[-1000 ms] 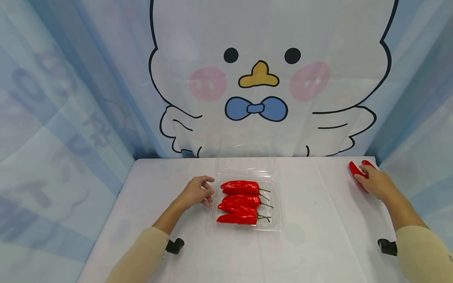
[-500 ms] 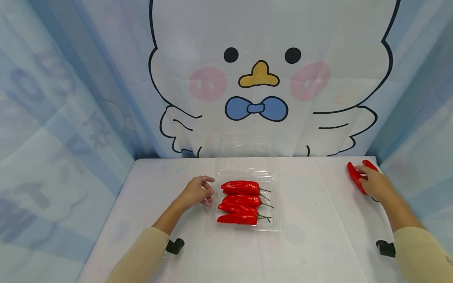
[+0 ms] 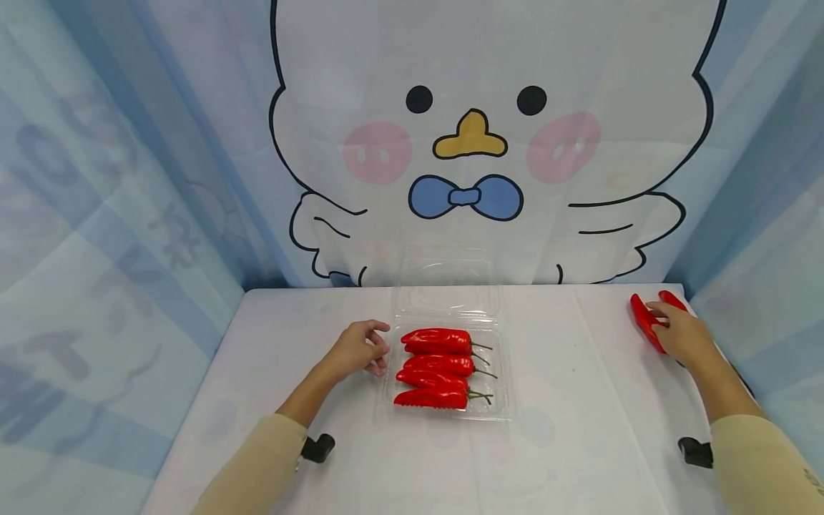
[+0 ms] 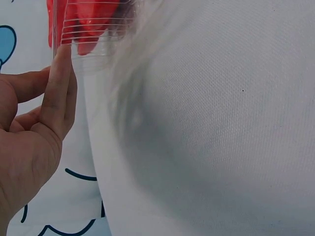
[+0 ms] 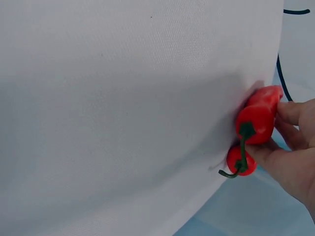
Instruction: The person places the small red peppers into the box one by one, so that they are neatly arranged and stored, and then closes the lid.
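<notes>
Several red chili peppers (image 3: 438, 366) with green stems lie side by side in a clear plastic clamshell box (image 3: 505, 409) at mid-table. Its lid (image 3: 447, 302) stands open towards the back. My left hand (image 3: 355, 349) is at the box's left side; in the left wrist view its straight fingertips touch the ribbed wall. At the far right corner, my right hand (image 3: 684, 335) pinches a red chili pepper (image 5: 256, 120) between thumb and fingers. A second loose chili pepper (image 5: 241, 161) lies right beside it, partly hidden behind the hand in the head view.
A white cloth covers the table (image 3: 566, 443). Behind it hangs a curtain (image 3: 470, 236) with a cartoon bird, and blue curtains (image 3: 116, 250) flank both sides. The table's right edge runs close by the right hand.
My right hand's fingers have come onto the nearer loose chili pepper, which has shifted slightly left. The right forearm has moved a little left too. My left hand and the box stay put.
</notes>
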Tool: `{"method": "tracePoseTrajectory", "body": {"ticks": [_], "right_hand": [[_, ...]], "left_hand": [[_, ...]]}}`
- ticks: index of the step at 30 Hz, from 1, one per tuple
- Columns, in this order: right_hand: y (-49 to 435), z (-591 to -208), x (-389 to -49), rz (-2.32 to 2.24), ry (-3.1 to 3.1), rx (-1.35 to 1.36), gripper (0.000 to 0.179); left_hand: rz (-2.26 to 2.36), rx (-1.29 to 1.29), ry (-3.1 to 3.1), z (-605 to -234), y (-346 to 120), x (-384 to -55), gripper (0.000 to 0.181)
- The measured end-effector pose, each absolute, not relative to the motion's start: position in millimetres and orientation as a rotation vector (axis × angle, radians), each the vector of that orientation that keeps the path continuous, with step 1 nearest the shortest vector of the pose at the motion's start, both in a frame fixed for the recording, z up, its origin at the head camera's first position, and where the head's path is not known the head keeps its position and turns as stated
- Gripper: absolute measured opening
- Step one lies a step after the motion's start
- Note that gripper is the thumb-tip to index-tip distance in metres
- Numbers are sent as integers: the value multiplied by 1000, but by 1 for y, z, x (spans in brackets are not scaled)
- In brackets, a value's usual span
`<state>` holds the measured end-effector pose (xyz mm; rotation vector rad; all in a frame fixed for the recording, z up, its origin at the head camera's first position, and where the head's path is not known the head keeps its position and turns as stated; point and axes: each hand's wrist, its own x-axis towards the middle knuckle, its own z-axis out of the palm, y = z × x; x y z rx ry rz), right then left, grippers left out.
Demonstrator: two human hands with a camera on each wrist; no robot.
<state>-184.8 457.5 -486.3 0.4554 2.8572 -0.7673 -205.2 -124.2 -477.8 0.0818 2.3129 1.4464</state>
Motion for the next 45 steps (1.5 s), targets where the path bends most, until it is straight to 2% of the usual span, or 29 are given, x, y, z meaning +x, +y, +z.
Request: {"method": "tracePoseTrajectory", "body": {"ticks": [29, 45], "right_hand": [[453, -501, -178, -801, 2847, 419, 84], [453, -501, -175, -820, 2853, 417, 84]], "left_hand": [[1422, 75, 2327, -477, -123, -207, 46], [1424, 75, 2324, -476, -124, -205, 46]]}}
